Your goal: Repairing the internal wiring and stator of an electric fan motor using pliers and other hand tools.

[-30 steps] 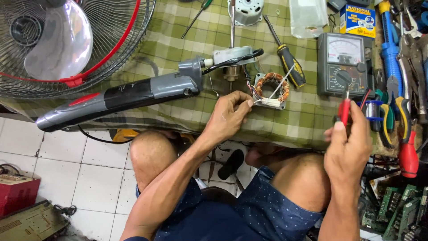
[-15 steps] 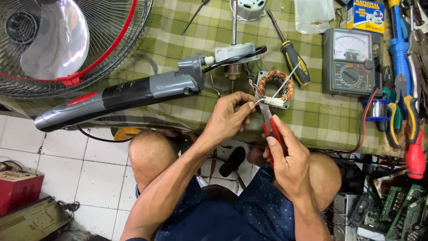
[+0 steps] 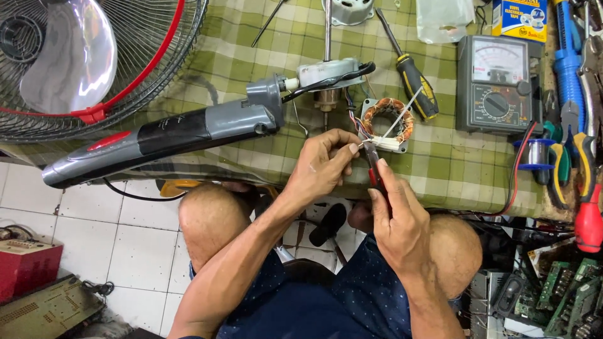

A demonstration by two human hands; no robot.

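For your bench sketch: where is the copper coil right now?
In the head view, the coil lies on the checked cloth right of centre, just beyond both hands, between the grey motor and the meter.

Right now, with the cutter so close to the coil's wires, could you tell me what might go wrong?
1. The red-handled cutter in the right hand meets the wires right beside the left hand's fingertips; a slip could nick them.
2. The wires bunch together, so the wrong lead or its insulation might get cut.
3. A tug could drag the copper coil toward the table edge.
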